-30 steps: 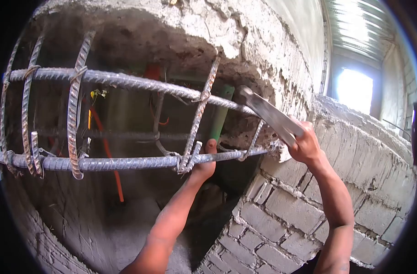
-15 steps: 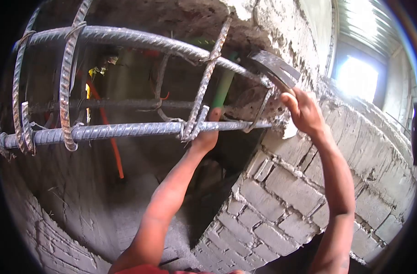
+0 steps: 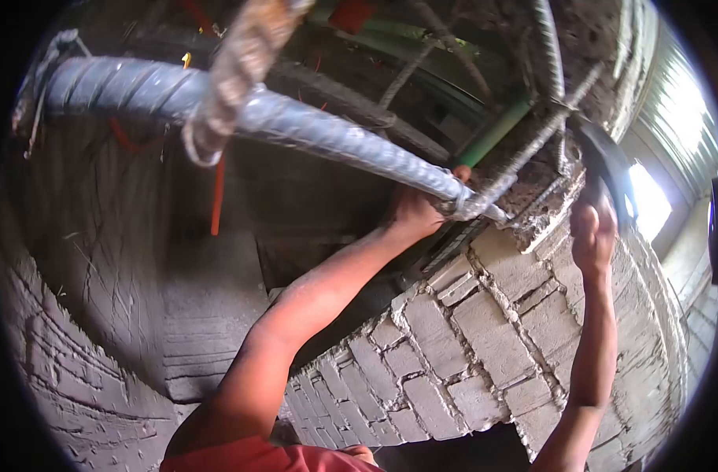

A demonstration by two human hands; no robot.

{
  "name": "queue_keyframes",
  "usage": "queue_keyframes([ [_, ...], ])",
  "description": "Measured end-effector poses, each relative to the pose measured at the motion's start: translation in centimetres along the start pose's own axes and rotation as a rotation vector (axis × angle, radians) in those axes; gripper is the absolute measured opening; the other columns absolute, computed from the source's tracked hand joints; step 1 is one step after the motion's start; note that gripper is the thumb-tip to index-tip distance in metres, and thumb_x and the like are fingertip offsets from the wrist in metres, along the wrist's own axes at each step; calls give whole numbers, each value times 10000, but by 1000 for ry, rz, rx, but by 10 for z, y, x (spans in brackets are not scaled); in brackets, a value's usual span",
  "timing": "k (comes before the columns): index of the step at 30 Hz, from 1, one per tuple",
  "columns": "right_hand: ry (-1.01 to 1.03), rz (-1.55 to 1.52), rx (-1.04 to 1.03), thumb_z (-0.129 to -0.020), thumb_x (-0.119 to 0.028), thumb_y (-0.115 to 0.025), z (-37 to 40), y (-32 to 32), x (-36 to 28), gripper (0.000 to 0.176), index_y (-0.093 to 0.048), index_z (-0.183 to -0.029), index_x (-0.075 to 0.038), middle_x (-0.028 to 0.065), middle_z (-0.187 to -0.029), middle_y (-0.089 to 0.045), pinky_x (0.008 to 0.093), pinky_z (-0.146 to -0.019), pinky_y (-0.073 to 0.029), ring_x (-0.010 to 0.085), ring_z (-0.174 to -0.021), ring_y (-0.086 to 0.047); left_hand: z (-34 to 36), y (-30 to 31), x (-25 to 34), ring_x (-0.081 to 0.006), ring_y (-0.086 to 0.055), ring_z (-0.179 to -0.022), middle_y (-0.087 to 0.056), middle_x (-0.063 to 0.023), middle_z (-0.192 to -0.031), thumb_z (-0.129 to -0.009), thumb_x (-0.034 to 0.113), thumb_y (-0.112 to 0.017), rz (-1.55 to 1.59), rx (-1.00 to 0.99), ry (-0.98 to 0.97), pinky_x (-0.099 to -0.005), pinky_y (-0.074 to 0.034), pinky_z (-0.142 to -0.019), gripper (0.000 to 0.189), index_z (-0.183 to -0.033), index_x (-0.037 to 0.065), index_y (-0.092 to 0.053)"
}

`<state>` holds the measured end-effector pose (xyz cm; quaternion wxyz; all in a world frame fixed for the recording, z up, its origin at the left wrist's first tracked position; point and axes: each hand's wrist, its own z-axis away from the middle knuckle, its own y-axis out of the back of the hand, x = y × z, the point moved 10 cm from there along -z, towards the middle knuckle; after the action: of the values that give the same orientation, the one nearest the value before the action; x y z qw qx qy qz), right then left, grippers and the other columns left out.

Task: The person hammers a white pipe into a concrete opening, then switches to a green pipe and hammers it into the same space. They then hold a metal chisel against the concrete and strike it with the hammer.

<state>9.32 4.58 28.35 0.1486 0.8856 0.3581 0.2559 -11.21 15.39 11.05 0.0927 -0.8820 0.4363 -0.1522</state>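
Since the earlier frame the view has closed in under the reinforcement cage, so the lower rebar [image 3: 319,138] now runs large across the picture from 10 o'clock down towards the centre right, and both hands have shifted to the right half. The left hand [image 3: 416,214] sits against the underside of this bar just beside its tied junction with a thin stirrup [image 3: 524,157]; the fingers are curled shut on the bar, with one fingertip [image 3: 462,172] showing above it. The right hand [image 3: 593,232], at 3 o'clock, is closed in a fist round the handle of a hammer [image 3: 607,169], whose dark head stands up and slightly left of the fist, close to the broken concrete edge [image 3: 548,208] where the bar enters the masonry. Whether the head touches the concrete cannot be told owing to blur. A thicker stirrup [image 3: 241,55] wraps the bar at 11 o'clock, blurred by nearness. A green pipe [image 3: 494,132] runs diagonally behind the cage at 1 o'clock, and an orange conduit [image 3: 217,200] hangs in the recess at 9 o'clock. The brick wall [image 3: 453,354] with rough mortar joints fills the lower right beneath both forearms. A red sleeve [image 3: 256,458] shows at 6 o'clock. Daylight glares through an opening [image 3: 650,200] beyond the right hand.
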Motion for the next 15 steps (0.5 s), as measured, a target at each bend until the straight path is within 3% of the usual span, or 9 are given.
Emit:
queue_keyframes([
  [1,2,-160,-107,-937,-743,-379,15,-3,38,733,-570,-937,-36,-7,-675,-456,253,-456,-316,91,-536,-431,7,-11,-6,-362,-629,-728,-648,-140,-732,-930,285,-646,-69,-13,-50,-492,-450,-641,220,-882,77,-698],
  [2,40,-139,-4,-917,-772,-375,15,9,18,731,-498,-822,-58,-2,-668,-449,262,-465,-311,91,-547,-425,-8,32,17,-361,-643,-785,-668,-148,-809,-909,263,-663,304,55,92,-483,-477,-696,197,-931,68,-685],
  [3,7,-235,23,-901,-790,-381,22,14,21,764,-496,-810,-41,12,-670,-460,259,-477,-323,94,-561,-437,-4,32,16,-363,-648,-849,-676,-163,-874,-895,240,-672,421,57,106,-474,-490,-764,191,-974,66,-671],
  [5,110,-313,84,-878,-800,-425,31,18,-9,758,-499,-859,-45,18,-675,-455,266,-509,-359,117,-577,-452,15,28,2,-383,-660,-836,-676,-186,-845,-898,258,-683,-81,28,27,-469,-501,-716,231,-980,45,-655],
  [6,59,-337,165,-874,-799,-431,42,19,-16,750,-489,-862,-51,19,-658,-456,266,-487,-364,117,-546,-448,23,26,-5,-383,-660,-836,-676,-186,-845,-898,258,-683,-78,20,27,-469,-501,-716,231,-980,45,-655],
  [8,-9,-370,242,-885,-782,-434,77,18,-18,730,-471,-929,-55,31,-661,-462,270,-458,-369,121,-538,-456,32,35,-17,-426,-652,-790,-658,-203,-785,-931,349,-670,304,6,115,-450,-509,-647,324,-988,31,-635],
  [10,-185,-466,252,-867,-784,-486,127,9,-5,693,-464,-929,-94,13,-674,-451,266,-489,-355,110,-558,-451,46,31,-29,-439,-646,-775,-651,-208,-768,-941,403,-649,345,-88,221,-436,-507,-619,380,-985,26,-631],
  [12,-347,-373,278,-870,-812,-430,178,1,-10,709,-417,-763,-112,-2,-619,-407,269,-462,-319,109,-534,-423,67,22,-40,-421,-670,-765,-665,-191,-770,-974,514,-569,363,-260,356,-405,-503,-612,495,-1011,23,-620],
  [15,-990,-663,348,-845,-835,-445,322,-44,20,717,-345,-734,-134,-11,-642,-364,266,-490,-302,108,-547,-369,65,39,-9,-358,-701,-748,-686,-147,-775,-990,518,-539,387,-238,340,-399,-498,-617,504,-1053,22,-607],
])
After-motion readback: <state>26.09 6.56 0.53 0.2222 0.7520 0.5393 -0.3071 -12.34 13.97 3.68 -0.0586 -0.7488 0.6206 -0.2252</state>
